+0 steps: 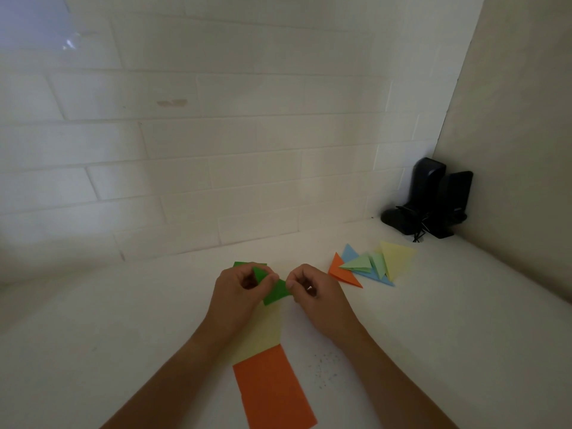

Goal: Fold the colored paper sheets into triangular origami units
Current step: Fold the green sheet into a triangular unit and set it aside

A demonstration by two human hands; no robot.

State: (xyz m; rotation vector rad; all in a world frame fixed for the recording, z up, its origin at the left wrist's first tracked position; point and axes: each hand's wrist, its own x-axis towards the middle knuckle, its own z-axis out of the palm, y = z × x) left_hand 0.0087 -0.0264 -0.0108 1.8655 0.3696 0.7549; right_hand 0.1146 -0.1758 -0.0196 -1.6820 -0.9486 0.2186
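I am looking down at a plain white table (433, 335) pushed into a corner. A white brick wall (216, 134) runs along its far edge, and a smooth beige wall (526, 150) closes in the right side. The light is dim.

Both my hands are raised just above the table, near its middle. My left hand (240, 289) and my right hand (312, 289) each have fingers curled, pinching opposite ends of a small piece of green paper (277, 292) that is partly folded and stretched between them.

Under my left hand, a pale yellow sheet (263, 332) lies flat on the table. Nearer to me, an orange sheet (272, 391) lies touching the yellow one's lower edge.

To the right, towards the far side, a small pile of folded paper triangles (371, 264) rests on the table: orange, blue, light green and yellow, overlapping each other.

In the far right corner stand two black speakers (433, 199), with a tangle of black cable in front of them.
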